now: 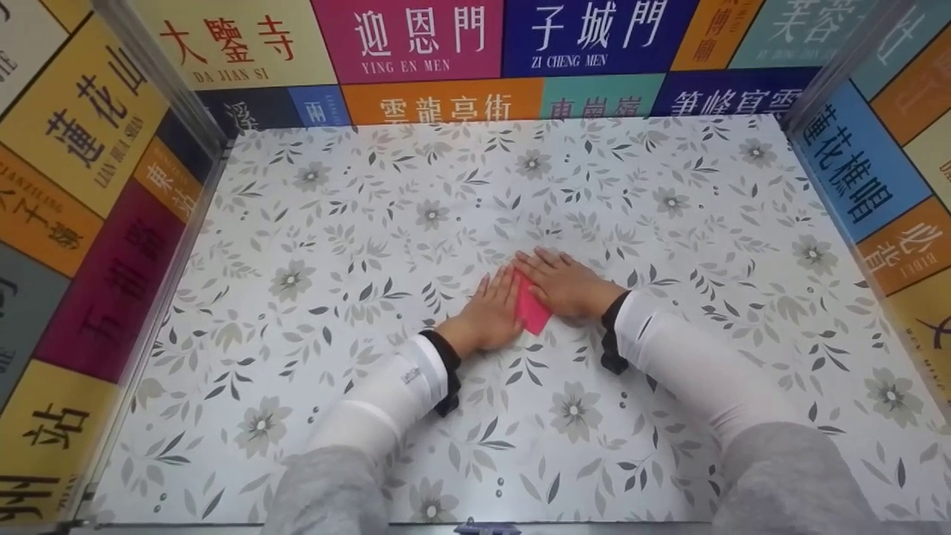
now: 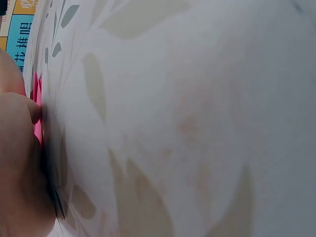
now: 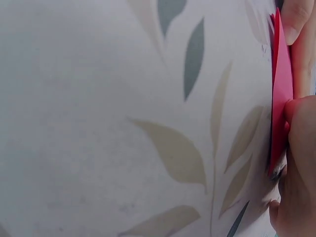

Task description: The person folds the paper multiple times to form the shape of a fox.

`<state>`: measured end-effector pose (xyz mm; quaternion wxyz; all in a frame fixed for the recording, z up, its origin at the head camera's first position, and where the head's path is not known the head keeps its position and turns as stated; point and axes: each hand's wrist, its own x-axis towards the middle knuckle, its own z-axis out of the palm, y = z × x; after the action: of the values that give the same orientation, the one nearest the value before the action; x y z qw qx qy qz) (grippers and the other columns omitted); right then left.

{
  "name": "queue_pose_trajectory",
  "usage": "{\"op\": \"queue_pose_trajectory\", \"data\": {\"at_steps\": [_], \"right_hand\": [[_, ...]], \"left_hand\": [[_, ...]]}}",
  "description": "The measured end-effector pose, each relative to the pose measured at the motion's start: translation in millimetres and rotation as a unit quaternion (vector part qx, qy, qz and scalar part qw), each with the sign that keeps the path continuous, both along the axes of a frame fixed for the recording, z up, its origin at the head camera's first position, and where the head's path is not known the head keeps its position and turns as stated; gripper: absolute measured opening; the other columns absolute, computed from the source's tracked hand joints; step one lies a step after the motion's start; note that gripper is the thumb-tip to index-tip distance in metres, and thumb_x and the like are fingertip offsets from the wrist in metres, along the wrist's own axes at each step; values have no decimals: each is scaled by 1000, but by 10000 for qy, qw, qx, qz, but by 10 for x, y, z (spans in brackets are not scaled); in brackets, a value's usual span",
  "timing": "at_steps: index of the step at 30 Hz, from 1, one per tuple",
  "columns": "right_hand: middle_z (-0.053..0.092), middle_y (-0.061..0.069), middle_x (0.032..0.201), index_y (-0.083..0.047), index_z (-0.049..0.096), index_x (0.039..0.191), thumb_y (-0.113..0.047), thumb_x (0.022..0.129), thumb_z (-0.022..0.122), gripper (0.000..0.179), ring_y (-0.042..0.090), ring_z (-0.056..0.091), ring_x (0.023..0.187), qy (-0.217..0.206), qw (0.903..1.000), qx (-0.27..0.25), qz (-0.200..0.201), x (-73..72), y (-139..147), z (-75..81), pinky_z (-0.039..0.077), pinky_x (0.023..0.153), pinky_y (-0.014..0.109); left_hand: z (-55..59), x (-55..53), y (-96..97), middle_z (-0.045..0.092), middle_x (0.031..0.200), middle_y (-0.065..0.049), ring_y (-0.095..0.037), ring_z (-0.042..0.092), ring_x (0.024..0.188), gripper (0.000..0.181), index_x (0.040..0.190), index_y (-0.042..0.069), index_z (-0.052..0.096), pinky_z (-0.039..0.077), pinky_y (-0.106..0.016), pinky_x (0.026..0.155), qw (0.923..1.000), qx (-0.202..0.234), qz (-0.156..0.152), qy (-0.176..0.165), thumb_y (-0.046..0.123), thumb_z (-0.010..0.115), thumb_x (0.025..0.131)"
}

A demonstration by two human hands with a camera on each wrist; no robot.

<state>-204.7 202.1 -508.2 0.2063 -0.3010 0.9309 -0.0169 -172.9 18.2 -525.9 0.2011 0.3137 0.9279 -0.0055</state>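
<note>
A small piece of folded pink paper (image 1: 534,309) lies on the table between the two hands. In the right wrist view the paper (image 3: 281,94) shows its layers edge-on, slightly parted at one end. My left hand (image 1: 492,312) rests on its left side with fingers extended and the thumb touching it. From the other side my right hand (image 1: 566,282) lies over its upper right part, fingers straight and pointing up and left. Both hands cover parts of the paper. In the left wrist view only a thin pink strip of the paper (image 2: 37,108) shows beside the thumb.
The tabletop (image 1: 356,327) has a white covering printed with grey leaves and flowers. Upright panels with colourful Chinese signs (image 1: 420,37) border it at the back, left and right. A small dark object (image 1: 487,527) sits at the front edge.
</note>
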Motion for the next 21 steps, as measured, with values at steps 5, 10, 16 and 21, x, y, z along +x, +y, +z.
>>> {"op": "queue_pose_trajectory", "data": {"at_steps": [5,10,16,21], "right_hand": [[0,-2,164,-21,5,157,-39,105,23,57,30,-1,151,-9,9999,170,-11,-5,-23,-5,7,120,54],[1,-3,164,-22,4,157,-39,106,23,57,29,0,151,56,9994,341,37,-38,-16,3,9,120,55],[-1,-3,164,-22,3,157,-39,106,22,57,30,-1,151,22,9996,290,7,-46,1,-8,8,120,56],[0,-3,164,-22,4,157,-39,105,23,57,29,-1,151,37,9998,180,26,-53,3,-4,9,120,55]], "left_hand": [[-10,29,11,-11,162,-17,-30,-11,150,73,153,-1,-5,-2,-43,123,9999,-47,110,20,43,22,102],[12,42,48,-10,162,-17,-29,-11,150,72,153,-1,-5,-1,-42,123,9997,-76,239,57,43,21,103],[-16,65,49,-12,161,-17,-30,-13,150,70,153,-1,-6,-4,-42,122,9995,62,303,63,42,19,103],[-7,126,-4,-11,161,-18,-31,-11,150,71,153,-2,-5,-2,-42,122,9994,126,305,116,44,19,104]]}}
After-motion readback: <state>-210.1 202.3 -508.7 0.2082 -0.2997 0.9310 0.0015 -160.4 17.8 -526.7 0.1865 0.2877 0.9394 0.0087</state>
